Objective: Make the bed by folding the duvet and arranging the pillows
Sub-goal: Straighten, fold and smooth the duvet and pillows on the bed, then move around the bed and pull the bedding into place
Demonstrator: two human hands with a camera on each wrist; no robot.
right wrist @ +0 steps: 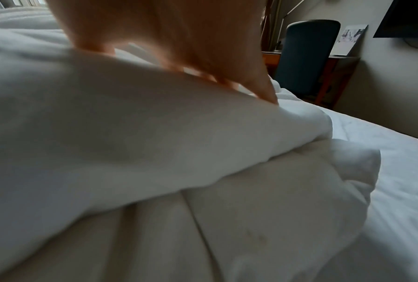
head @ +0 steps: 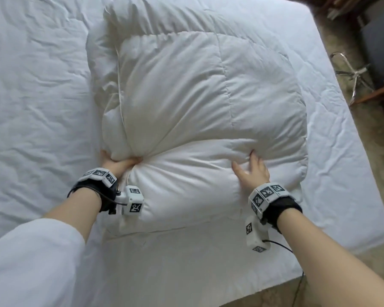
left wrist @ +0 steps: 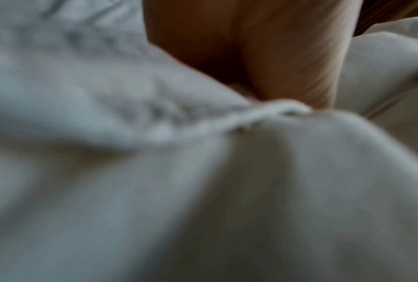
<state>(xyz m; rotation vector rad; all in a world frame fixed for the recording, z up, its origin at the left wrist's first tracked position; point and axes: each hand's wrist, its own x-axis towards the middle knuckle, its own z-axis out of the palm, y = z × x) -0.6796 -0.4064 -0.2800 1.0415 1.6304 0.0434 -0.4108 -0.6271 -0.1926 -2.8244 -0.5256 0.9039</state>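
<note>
A white quilted duvet lies folded into a thick square bundle on the white bed sheet, near the bed's right side. My left hand grips the bundle's near left corner, thumb on top and fingers tucked under the bunched fabric. The left wrist view shows that hand pinching the piped edge of the duvet. My right hand presses flat on the near right part, fingers spread. In the right wrist view its fingers lie straight on the duvet. No pillow is in view.
The mattress corner ends at the right, with patterned carpet beyond. A dark chair with a chrome star base stands by a wooden desk at the bed's far right. A cable trails off the near edge.
</note>
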